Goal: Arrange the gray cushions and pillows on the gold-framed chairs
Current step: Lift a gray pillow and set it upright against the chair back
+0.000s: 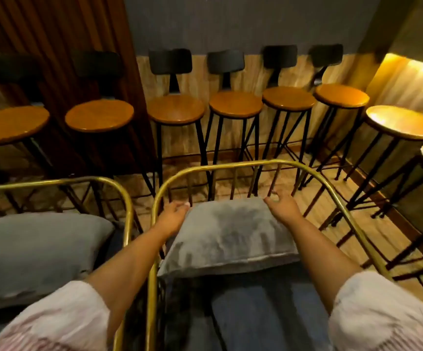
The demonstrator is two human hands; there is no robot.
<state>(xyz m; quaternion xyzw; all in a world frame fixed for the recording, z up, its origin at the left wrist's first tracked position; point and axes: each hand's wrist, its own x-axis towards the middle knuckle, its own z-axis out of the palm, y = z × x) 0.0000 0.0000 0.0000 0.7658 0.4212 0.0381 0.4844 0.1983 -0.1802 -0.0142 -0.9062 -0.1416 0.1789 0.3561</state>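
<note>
The left hand and right hand are each gripping a far corner of the gray pillow, seating it upright against the gold-framed chair back.

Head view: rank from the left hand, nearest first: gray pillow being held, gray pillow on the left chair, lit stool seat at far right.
From the left hand:
1. Held gray pillow: in its grip, at the far-left corner.
2. Left chair's gray pillow: to its left.
3. Lit stool seat: far right, beyond the chair.
</note>
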